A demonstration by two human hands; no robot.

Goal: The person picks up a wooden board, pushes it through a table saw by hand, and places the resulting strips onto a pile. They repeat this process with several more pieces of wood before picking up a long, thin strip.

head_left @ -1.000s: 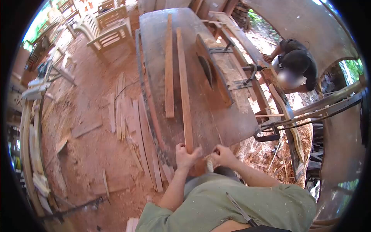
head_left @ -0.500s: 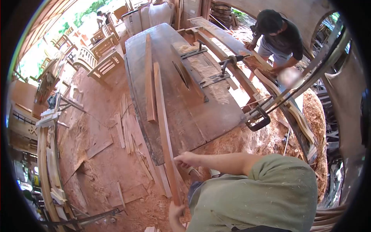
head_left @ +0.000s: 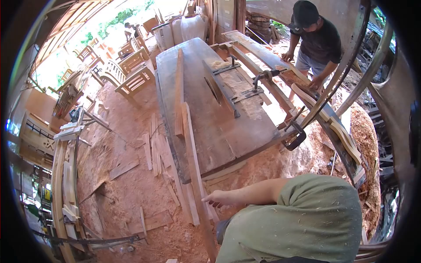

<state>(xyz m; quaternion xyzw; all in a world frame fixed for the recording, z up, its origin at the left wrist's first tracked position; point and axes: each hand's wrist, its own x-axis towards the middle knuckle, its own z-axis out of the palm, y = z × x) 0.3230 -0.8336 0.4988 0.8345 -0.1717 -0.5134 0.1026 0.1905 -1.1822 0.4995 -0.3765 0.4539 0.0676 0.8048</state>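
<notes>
A long wooden plank (head_left: 191,153) lies over the near left corner of the saw table (head_left: 210,144), its lower end running down past the table edge to the frame's bottom. At the plank's right edge, my right hand (head_left: 215,198) has its fingers partly stretched and apart, the fingertips touching or very near the wood. My left hand is out of view. Against the plank's far end stands a reddish-brown board (head_left: 179,92), lying along the table. Right of it, a dark upright fence board (head_left: 220,90) has a narrow slot beside it.
Clamps (head_left: 265,75) and sawdust sit on the table's right part. Beyond, a co-worker (head_left: 315,41) bends over a long workpiece (head_left: 302,81). Wooden chairs (head_left: 129,72) stand at the back left. Offcuts (head_left: 153,147) litter the floor; stacked strips (head_left: 61,184) lie left.
The plank has slid back toward me along the table. My left hand, earlier around its lower end, has left the view. My right hand's fingers have loosened, and the view has shifted slightly.
</notes>
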